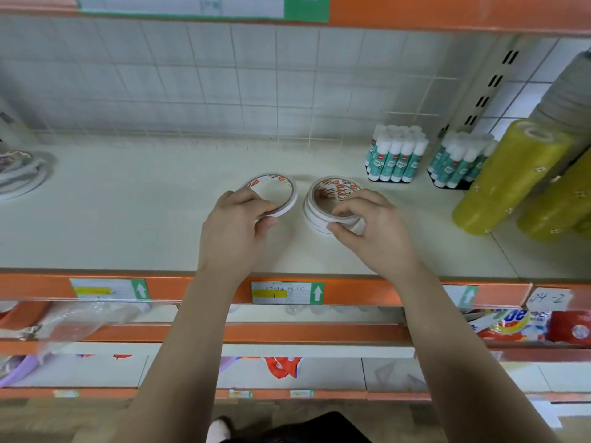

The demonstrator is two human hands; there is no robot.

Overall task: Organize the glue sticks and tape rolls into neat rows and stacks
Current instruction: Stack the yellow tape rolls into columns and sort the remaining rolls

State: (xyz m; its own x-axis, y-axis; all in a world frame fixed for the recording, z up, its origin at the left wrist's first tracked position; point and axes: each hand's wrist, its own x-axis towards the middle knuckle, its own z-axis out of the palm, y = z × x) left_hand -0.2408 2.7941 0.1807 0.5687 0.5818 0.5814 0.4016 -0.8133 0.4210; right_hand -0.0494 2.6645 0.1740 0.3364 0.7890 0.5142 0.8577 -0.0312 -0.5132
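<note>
Two grips on the shelf (144, 219): my left hand (235, 225) pinches a single tape roll (275, 195), my right hand (371, 225) clasps the tape stack (323, 203) just beside it. Glue sticks (395, 155) stand behind; I read "04-2" on a rail tag (548, 298)

Orange-edged shelf (96, 289) against a wire-grid back panel (224, 84)

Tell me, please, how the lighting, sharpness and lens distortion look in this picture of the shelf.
Head view: soft, even light, faint shadows behind the thin white tape roll and the white stack of tape rolls; head view centre fairly sharp; head view edges smeared, the wide lens bowing the orange shelf rail and stretching the tall yellow tape rolls.
</note>
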